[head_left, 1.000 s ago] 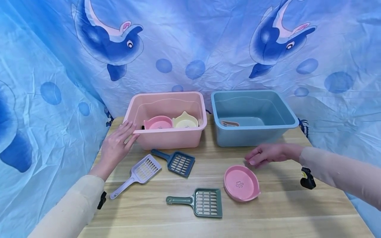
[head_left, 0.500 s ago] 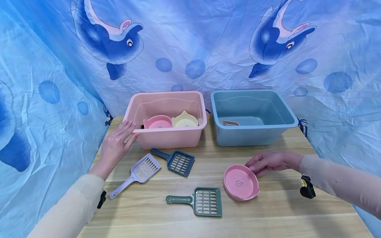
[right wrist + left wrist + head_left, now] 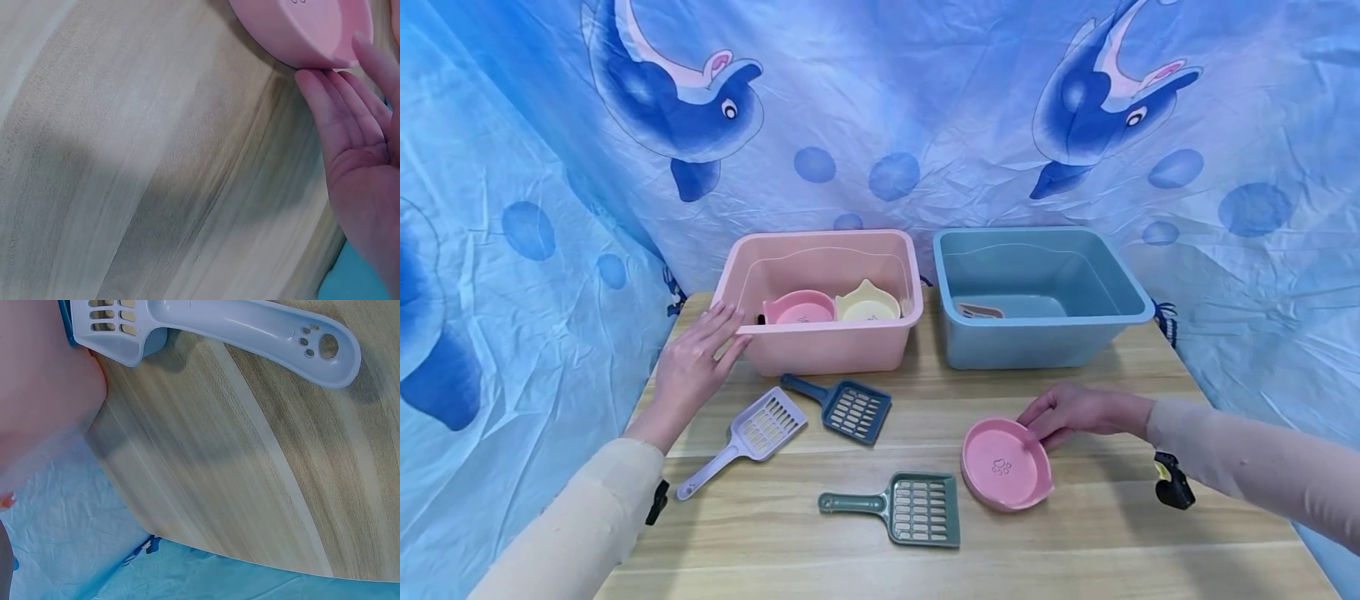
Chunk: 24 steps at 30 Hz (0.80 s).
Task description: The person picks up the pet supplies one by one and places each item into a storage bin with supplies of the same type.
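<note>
Now held: loose pink dish, ungripped a second ago, pinched by right hand; pink bin touched by left hand, fingers extended.

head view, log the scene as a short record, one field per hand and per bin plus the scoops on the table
left hand: rests on the rim of the pink bin
right hand: pinches the pink bowl
pink bin: holds a second pink bowl and a cream bowl
blue bin: holds a slotted beige piece, partly hidden
table: lavender scoop, dark blue scoop, green scoop
</note>
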Available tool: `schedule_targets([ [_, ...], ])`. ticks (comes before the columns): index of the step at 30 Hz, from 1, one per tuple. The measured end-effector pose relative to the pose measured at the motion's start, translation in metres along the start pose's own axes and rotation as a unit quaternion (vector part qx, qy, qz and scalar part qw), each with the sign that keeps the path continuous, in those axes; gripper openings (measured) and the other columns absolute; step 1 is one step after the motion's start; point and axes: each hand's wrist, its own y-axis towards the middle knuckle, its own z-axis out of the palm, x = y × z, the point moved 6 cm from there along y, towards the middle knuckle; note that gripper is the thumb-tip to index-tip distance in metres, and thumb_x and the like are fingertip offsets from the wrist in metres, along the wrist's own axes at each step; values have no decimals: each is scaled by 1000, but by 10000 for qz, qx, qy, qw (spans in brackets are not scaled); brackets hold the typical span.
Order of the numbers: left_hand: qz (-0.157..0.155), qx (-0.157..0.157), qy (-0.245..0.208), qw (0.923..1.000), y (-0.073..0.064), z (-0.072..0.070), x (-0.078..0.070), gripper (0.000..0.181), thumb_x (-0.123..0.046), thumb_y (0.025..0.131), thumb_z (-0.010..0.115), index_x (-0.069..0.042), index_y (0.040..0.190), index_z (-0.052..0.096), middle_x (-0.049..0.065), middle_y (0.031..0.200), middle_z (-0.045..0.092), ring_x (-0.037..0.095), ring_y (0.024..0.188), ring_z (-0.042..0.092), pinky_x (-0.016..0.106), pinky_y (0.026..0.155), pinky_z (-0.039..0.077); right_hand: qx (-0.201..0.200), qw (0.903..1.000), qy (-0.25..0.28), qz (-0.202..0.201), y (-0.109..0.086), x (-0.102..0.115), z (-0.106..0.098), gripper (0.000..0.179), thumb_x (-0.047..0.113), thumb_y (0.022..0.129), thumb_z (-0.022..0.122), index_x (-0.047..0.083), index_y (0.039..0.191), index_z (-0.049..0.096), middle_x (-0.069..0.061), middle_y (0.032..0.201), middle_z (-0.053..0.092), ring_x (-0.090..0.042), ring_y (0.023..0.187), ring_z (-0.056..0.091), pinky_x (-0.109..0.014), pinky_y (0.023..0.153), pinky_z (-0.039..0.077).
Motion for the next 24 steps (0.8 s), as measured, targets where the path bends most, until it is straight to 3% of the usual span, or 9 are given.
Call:
schedule_targets([
  [14, -55, 5, 42, 10000, 0, -1, -1, 80, -70, 107, 34, -6, 140, 69, 20, 138, 69, 39, 131, 66, 62, 102, 57, -416, 9978, -471, -186, 4, 8, 6, 31, 6, 95, 79, -5, 123, 76, -15, 116, 79, -23, 97, 77, -41, 87, 67],
  [24, 121, -79, 10, 9999, 2, -2, -2, 75, -67, 109, 37, -6, 138, 70, 20, 137, 69, 39, 129, 67, 61, 103, 56, -505, 9969, -481, -359, 3, 7, 5, 27, 3, 94, 78, -7, 118, 77, -16, 107, 80, -18, 87, 75, -35, 78, 68],
])
